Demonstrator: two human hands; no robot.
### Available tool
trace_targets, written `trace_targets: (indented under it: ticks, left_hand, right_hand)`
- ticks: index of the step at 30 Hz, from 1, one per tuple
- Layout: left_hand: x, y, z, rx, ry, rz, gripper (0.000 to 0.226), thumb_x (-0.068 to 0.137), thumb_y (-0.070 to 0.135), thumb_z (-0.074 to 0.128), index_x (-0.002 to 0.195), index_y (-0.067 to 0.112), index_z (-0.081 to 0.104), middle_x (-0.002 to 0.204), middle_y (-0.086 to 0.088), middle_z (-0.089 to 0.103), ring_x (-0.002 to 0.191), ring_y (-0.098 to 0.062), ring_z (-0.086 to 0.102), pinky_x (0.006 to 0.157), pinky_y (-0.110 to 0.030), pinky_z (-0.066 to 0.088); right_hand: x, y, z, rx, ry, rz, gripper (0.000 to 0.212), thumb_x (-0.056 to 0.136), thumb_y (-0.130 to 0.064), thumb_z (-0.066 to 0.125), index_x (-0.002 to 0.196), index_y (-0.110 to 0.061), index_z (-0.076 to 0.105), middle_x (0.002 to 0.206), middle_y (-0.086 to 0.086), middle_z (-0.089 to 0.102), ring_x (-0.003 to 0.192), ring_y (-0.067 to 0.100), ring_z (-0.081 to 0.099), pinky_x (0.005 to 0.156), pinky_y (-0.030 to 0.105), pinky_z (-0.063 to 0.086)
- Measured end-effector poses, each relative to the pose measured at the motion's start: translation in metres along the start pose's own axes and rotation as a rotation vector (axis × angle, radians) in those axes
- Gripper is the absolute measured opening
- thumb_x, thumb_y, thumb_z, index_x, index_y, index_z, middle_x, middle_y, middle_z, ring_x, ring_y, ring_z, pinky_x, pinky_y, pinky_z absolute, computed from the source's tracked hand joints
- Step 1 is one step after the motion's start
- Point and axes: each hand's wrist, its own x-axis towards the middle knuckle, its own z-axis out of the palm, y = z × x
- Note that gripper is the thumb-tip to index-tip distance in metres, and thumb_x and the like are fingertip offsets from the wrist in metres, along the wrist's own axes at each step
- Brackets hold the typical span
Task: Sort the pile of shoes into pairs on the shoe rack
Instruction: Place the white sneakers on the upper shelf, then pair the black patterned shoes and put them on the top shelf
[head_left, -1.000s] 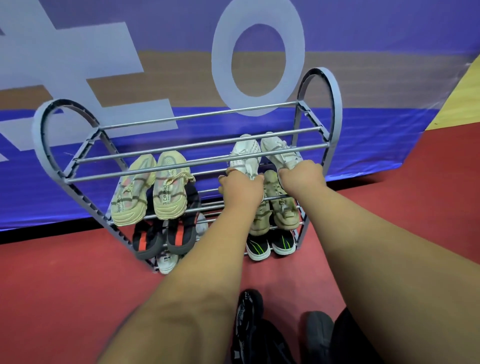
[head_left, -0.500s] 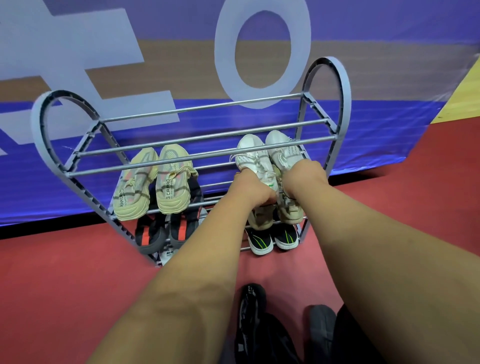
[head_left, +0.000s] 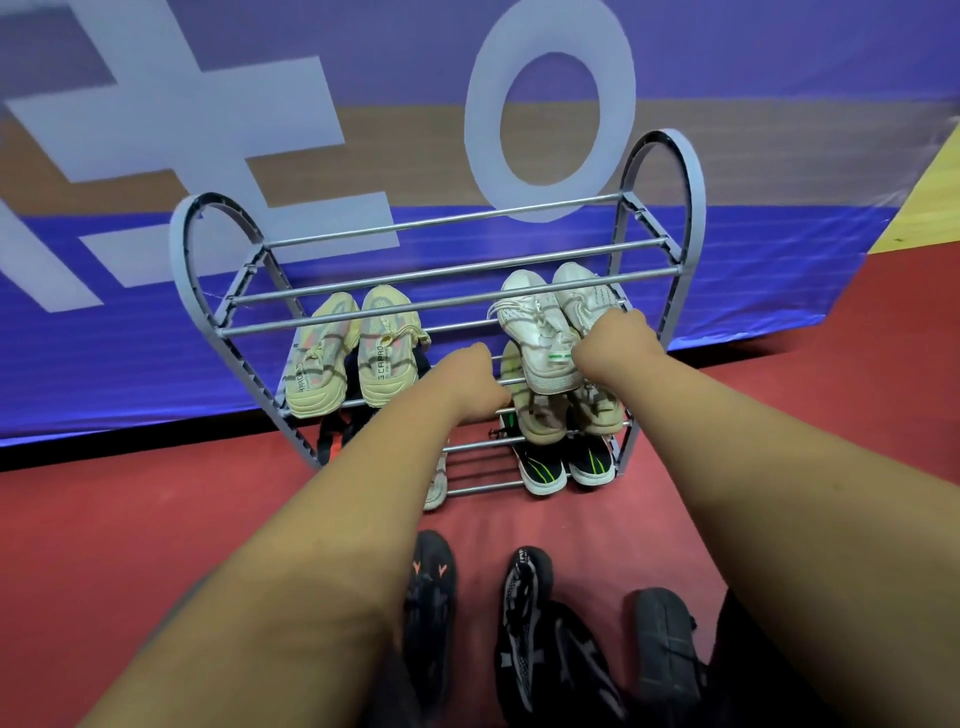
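Note:
The grey shoe rack (head_left: 691, 218) with heart-shaped ends stands on the red floor against a banner. On its second tier lie a cream-yellow pair (head_left: 387, 353) at the left and a white pair (head_left: 540, 332) at the right, toes pointing away from me. Under the white pair sit a beige pair (head_left: 597, 415) and a black pair with green stripes (head_left: 543, 467). My right hand (head_left: 615, 345) is curled over the heel of the right white sneaker. My left hand (head_left: 470, 379) is a fist at the rail just left of the white pair, nothing visible in it.
Black shoes with red marks (head_left: 330, 441) and one white shoe (head_left: 437, 488) show on the lower tiers behind my left forearm. Three dark shoes (head_left: 428, 597) (head_left: 524, 587) (head_left: 665, 639) are on the red floor near me. The blue banner (head_left: 130, 338) rises right behind the rack.
My left hand has come off the left white sneaker and slid left along the rail. The white pair now lies side by side on its tier. My right hand stays at its heel.

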Motion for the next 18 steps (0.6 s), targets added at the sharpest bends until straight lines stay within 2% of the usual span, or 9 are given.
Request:
trace_targets:
  ticks: [3,7,10,12,14,15,17,18]
  left_hand:
    - [-0.023,-0.019,-0.003,-0.050,0.028,-0.017,0.059,0.094,0.032,0.066,0.144,0.007,0.050,0.134,-0.010,0.065,0.118,-0.031,0.064,0.102,-0.044,0.053]
    - [-0.048,-0.053,0.011,-0.095,-0.024,-0.079,0.056,0.093,0.035,0.066,0.139,0.005,0.056,0.124,-0.013,0.071,0.109,-0.032,0.068,0.096,-0.041,0.056]
    - [-0.063,-0.082,0.031,-0.091,-0.120,-0.188,0.042,0.096,0.028,0.064,0.121,-0.006,0.067,0.116,-0.027,0.070,0.110,-0.042,0.068,0.077,-0.032,0.048]
    - [-0.066,-0.107,0.055,-0.120,-0.220,-0.286,0.039,0.092,0.024,0.061,0.109,-0.010,0.070,0.105,-0.033,0.071,0.103,-0.046,0.072,0.068,-0.033,0.046]
    - [-0.070,-0.134,0.086,-0.193,-0.285,-0.368,0.032,0.088,0.024,0.061,0.096,-0.004,0.073,0.087,-0.025,0.074,0.089,-0.044,0.077,0.065,-0.035,0.052]
    - [-0.072,-0.147,0.105,-0.195,-0.299,-0.392,0.029,0.087,0.024,0.062,0.093,-0.002,0.073,0.083,-0.022,0.074,0.088,-0.043,0.077,0.066,-0.035,0.053]
    - [-0.085,-0.165,0.140,-0.154,-0.329,-0.418,0.028,0.092,0.026,0.064,0.100,0.001,0.075,0.098,-0.023,0.074,0.099,-0.041,0.075,0.074,-0.036,0.055]
    - [-0.092,-0.172,0.158,-0.108,-0.355,-0.428,0.033,0.097,0.027,0.063,0.113,0.001,0.074,0.113,-0.024,0.074,0.110,-0.039,0.072,0.083,-0.037,0.056]
  right_hand:
    - [-0.022,0.002,0.003,0.029,0.010,-0.227,0.048,0.088,-0.030,0.061,0.130,-0.007,0.059,0.143,0.018,0.051,0.120,0.042,0.059,0.095,0.046,0.055]
    - [-0.056,0.004,0.024,-0.041,-0.060,-0.473,0.065,0.092,-0.038,0.067,0.151,-0.013,0.053,0.153,0.013,0.050,0.138,0.036,0.052,0.114,0.046,0.045]
    - [-0.074,0.007,0.051,-0.202,-0.070,-0.526,0.055,0.092,-0.036,0.064,0.141,-0.012,0.061,0.151,0.012,0.047,0.133,0.040,0.055,0.108,0.045,0.048]
    - [-0.087,0.007,0.074,-0.168,-0.001,-0.481,0.048,0.091,-0.030,0.062,0.134,-0.009,0.063,0.167,0.012,0.030,0.132,0.041,0.055,0.106,0.046,0.049]
    - [-0.099,0.012,0.099,-0.114,0.114,-0.475,0.045,0.089,-0.022,0.064,0.131,-0.004,0.063,0.176,0.011,0.015,0.124,0.043,0.059,0.098,0.046,0.050]
    - [-0.106,0.016,0.114,-0.112,0.166,-0.503,0.044,0.087,-0.019,0.065,0.127,-0.003,0.065,0.176,0.011,0.017,0.116,0.043,0.062,0.092,0.046,0.051]
    - [-0.118,0.033,0.149,-0.111,0.163,-0.576,0.037,0.084,-0.017,0.067,0.118,-0.002,0.067,0.174,0.010,0.026,0.112,0.043,0.063,0.088,0.046,0.053]
    - [-0.125,0.044,0.167,-0.118,0.088,-0.586,0.035,0.085,-0.018,0.067,0.116,-0.003,0.067,0.174,0.010,0.028,0.118,0.043,0.062,0.092,0.046,0.054]
